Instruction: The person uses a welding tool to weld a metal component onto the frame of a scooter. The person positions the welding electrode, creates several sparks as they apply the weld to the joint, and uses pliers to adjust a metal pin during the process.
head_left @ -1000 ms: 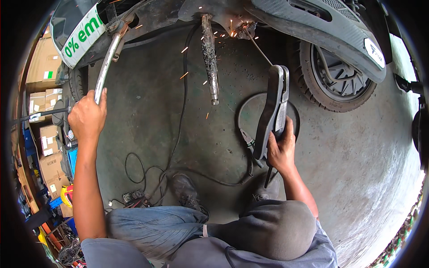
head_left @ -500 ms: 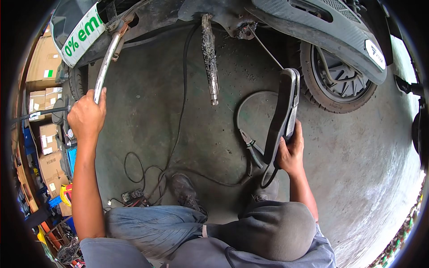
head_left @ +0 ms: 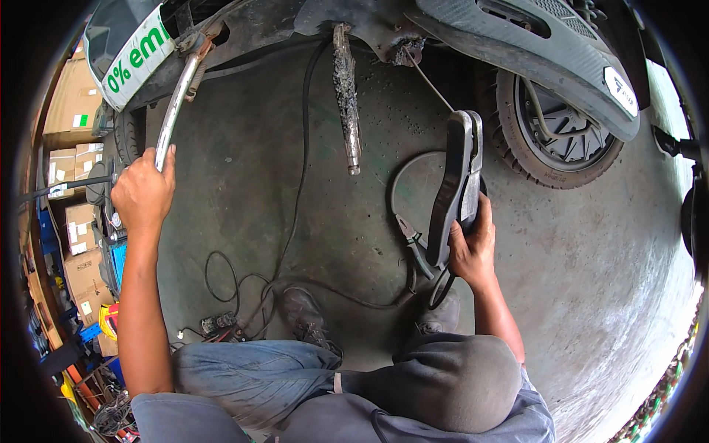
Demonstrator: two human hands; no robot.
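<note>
Our hands are well apart: the left grips a pale bar, the right a black clamp.
Our left hand wraps round the bar's lower end, thumb along it, probably to steady it, since its top seems hinged to the vehicle frame. Our right hand closes round the clamp's lower part, likely so the fingers stay clear of the thin rod in its far end. The rod slants up beyond that hand to a charred bracket; we cannot tell whether they touch. Between our hands, farther off, juts a crusted bar; pliers lie just left of the right hand, perhaps for easy reach.
</note>
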